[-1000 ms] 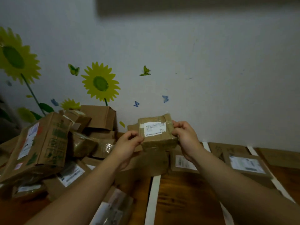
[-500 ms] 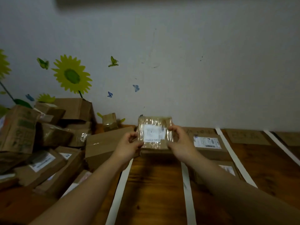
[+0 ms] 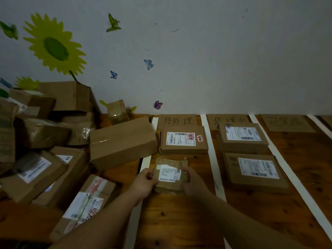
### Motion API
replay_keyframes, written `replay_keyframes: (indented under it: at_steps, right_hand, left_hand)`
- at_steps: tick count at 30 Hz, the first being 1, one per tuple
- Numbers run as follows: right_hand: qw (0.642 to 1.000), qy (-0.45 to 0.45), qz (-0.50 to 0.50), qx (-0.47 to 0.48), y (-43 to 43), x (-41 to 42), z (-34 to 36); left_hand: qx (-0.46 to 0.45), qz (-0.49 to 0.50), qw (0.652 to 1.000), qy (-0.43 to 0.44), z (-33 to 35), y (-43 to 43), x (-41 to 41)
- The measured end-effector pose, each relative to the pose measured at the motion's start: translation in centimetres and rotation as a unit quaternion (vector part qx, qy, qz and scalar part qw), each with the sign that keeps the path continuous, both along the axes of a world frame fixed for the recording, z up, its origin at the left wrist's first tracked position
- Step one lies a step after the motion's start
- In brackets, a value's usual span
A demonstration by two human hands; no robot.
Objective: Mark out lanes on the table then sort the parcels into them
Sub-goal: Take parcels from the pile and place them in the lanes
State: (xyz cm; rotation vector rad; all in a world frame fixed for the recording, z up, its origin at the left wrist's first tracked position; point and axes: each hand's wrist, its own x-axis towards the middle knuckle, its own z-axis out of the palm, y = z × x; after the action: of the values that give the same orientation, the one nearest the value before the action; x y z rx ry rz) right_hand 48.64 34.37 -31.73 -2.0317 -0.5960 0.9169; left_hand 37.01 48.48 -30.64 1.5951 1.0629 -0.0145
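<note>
From the head camera, a small taped parcel (image 3: 169, 174) sits between the two hands, label side up, low over the wooden table (image 3: 179, 221); whether its underside touches the wood cannot be told. The left hand (image 3: 145, 182) grips the parcel's left edge with curled fingers and the thumb on top. The right hand (image 3: 193, 184) clasps the right edge the same way, so the parcel spans the gap between the two grips. It lies in the first lane, between the left tape strip (image 3: 145, 162) and the second tape strip (image 3: 212, 159), just nearer than a flat parcel (image 3: 183, 141) lying below a handwritten cardboard label (image 3: 177, 120) at the wall end. In the next lane to the right, two labelled parcels (image 3: 242, 137) (image 3: 255, 170) lie one behind the other. To the left, a heap of unsorted boxes (image 3: 45, 141) is piled against the wall, and a large plain box (image 3: 122, 141) from it lies over the left strip.
</note>
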Motion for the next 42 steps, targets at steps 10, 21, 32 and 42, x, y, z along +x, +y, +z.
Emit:
replay_keyframes:
  at_steps: [10,21,32,42]
  right_hand:
    - [0.999,-0.008,-0.029,-0.045,3.7,1.7,-0.8]
    - [0.980,-0.189,0.060,-0.023,17.2,1.8,4.3]
    - [0.992,-0.068,0.001,-0.105,21.3,2.8,5.1]
    - [0.991,0.048,-0.093,0.087,18.2,3.7,10.6]
  left_hand:
    - [-0.080,-0.151,0.985,0.010,0.6,4.5,1.2]
    - [0.184,0.106,0.973,0.094,3.2,19.1,-4.6]
    - [0.102,0.102,0.985,0.091,2.1,21.2,-5.1]
    - [0.062,0.288,0.944,-0.148,8.3,20.0,-5.8]
